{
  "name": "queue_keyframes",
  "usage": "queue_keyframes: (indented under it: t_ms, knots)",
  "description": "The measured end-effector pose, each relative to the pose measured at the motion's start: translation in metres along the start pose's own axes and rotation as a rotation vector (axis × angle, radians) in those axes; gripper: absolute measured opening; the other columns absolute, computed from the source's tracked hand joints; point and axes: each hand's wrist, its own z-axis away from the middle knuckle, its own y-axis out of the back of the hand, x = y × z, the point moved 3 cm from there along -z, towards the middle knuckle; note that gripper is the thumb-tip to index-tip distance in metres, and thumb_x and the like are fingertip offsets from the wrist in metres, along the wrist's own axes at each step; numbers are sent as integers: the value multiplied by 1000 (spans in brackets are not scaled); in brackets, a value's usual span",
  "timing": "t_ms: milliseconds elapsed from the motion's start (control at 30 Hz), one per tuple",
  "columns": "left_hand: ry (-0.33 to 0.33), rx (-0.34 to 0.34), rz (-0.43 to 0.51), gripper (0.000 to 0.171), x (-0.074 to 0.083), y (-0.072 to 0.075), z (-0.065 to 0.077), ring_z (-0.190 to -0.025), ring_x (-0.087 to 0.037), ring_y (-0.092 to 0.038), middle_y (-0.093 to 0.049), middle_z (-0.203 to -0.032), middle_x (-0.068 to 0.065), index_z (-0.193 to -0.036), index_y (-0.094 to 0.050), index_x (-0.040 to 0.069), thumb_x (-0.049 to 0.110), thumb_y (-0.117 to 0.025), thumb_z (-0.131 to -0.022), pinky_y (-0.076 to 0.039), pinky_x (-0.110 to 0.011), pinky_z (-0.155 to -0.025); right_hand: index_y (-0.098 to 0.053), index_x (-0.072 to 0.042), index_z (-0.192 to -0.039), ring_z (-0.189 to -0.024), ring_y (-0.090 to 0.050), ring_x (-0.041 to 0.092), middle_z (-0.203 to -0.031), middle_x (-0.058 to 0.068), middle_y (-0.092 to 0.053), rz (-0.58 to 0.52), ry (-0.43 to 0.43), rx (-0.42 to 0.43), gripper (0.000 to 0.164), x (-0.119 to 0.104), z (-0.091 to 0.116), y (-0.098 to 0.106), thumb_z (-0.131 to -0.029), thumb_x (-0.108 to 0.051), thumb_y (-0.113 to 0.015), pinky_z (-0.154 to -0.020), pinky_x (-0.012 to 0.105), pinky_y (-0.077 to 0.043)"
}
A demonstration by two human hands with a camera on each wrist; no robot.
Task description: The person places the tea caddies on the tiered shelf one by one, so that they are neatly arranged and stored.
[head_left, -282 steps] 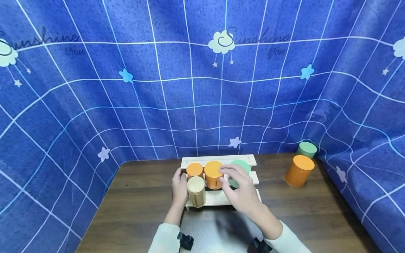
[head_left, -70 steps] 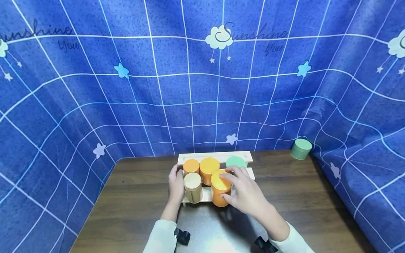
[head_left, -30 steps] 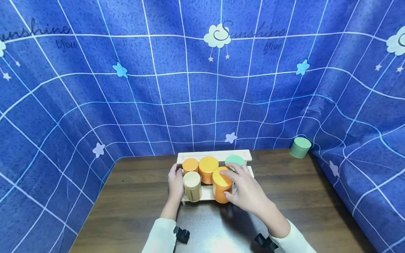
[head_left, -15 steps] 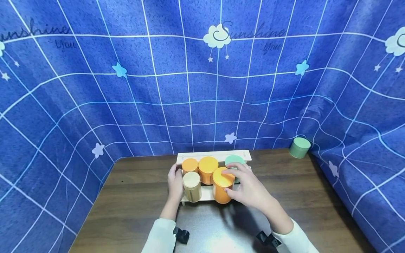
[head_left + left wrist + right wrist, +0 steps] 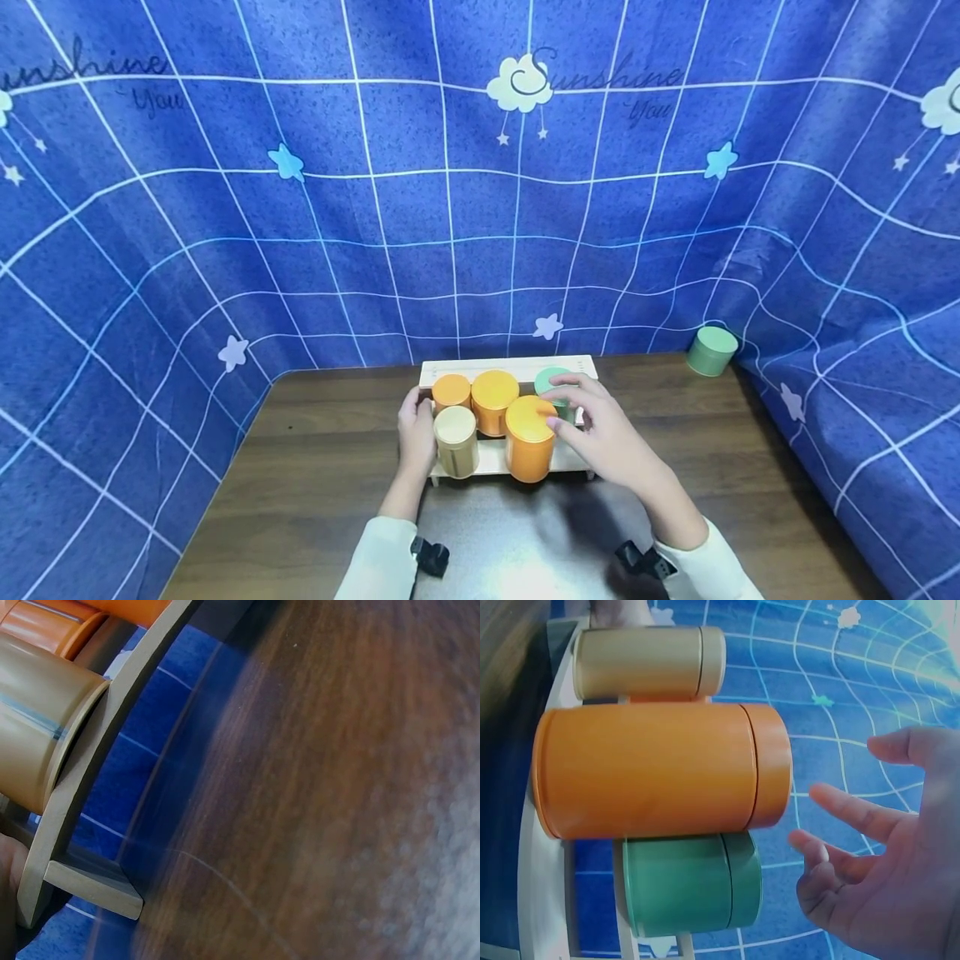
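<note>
My left hand (image 5: 416,437) grips the left end of a pale wooden tiered rack (image 5: 491,454); in the left wrist view only a sliver of that hand shows beside the rack. On the front tier stand a beige canister (image 5: 457,450) at the left and a tall orange canister (image 5: 529,450) right of the middle. Behind them are a small orange canister (image 5: 451,390), a wider orange canister (image 5: 495,404) and a green canister (image 5: 553,383), partly hidden by my right hand (image 5: 600,425). In the right wrist view, the right hand's fingers spread apart from the tall orange canister's lid, holding nothing.
Another green canister (image 5: 712,350) stands at the back right corner of the brown wooden table (image 5: 322,467). A blue patterned cloth (image 5: 420,208) hangs behind the table and along both sides.
The right hand brought the tall orange canister from the table's right side to the front tier, adjusted it there, then let go and drew back rightward. The left hand stays on the rack.
</note>
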Motion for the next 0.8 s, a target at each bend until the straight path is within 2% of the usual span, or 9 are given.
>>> queue_keyframes:
  t_ms: [67,200,300,367,467,533,633,700,800]
  knots:
    - [-2,5,-5,34,0,1,0,-114,-24,-61,-70,-124,-21,-128,-68,0,2,-43,-104,-47,-42,-107,-76,-10,-121,-91,-57,20,-139,13,-64,-33,12,30,24,4,-1,3,-98,-14,-71,-68,22,-46]
    - [1,9,-7,33,0,2,0,-113,-22,-62,-71,-123,-20,-127,-68,1,1,-44,-103,-48,-40,-106,-76,-6,-117,-112,-60,10,-133,13,-68,-101,57,113,24,11,-4,12,-105,-12,-56,-89,21,-50]
    - [-1,3,-5,33,-2,2,-1,-110,-20,-62,-71,-122,-20,-126,-68,1,0,-44,-103,-48,-37,-104,-75,0,-114,-120,-61,8,-128,16,-70,-181,98,194,33,17,-5,22,-107,-10,-45,-95,21,-49]
    - [-1,-2,-5,33,-3,0,-2,-109,-18,-62,-71,-122,-19,-126,-68,1,0,-44,-103,-49,-35,-102,-74,4,-111,-115,-63,8,-123,19,-70,-227,122,263,36,22,-5,30,-107,-8,-40,-90,22,-51]
    - [-1,1,-8,33,-3,-1,-2,-108,-17,-62,-71,-121,-18,-126,-68,1,0,-44,-103,-49,-32,-101,-73,9,-105,-108,-65,6,-116,17,-72,-291,130,367,38,31,-7,40,-106,-6,-39,-82,20,-52]
    - [-1,6,-10,33,-2,-1,-1,-108,-18,-62,-71,-122,-18,-126,-68,1,0,-44,-103,-49,-32,-101,-73,11,-103,-107,-66,6,-112,12,-74,-316,109,422,36,38,-8,45,-106,-4,-41,-82,19,-53]
    - [-7,6,-11,33,-1,0,-1,-109,-19,-62,-71,-122,-19,-125,-68,0,0,-44,-103,-48,-35,-103,-72,12,-103,-105,-65,4,-110,6,-74,-326,32,475,29,54,-10,51,-107,-1,-46,-85,15,-53]
    - [-12,5,-17,33,-1,0,-1,-109,-20,-61,-71,-121,-19,-125,-69,0,0,-44,-103,-48,-35,-103,-73,10,-105,-103,-64,0,-110,5,-74,-299,-40,507,23,67,-11,55,-106,-2,-52,-88,13,-51]
    - [-13,3,-20,33,-1,0,-1,-109,-19,-61,-71,-121,-19,-124,-69,0,0,-43,-103,-47,-35,-104,-73,7,-111,-98,-62,-6,-106,-4,-72,-241,-173,559,19,88,-11,64,-104,-5,-60,-89,9,-47]
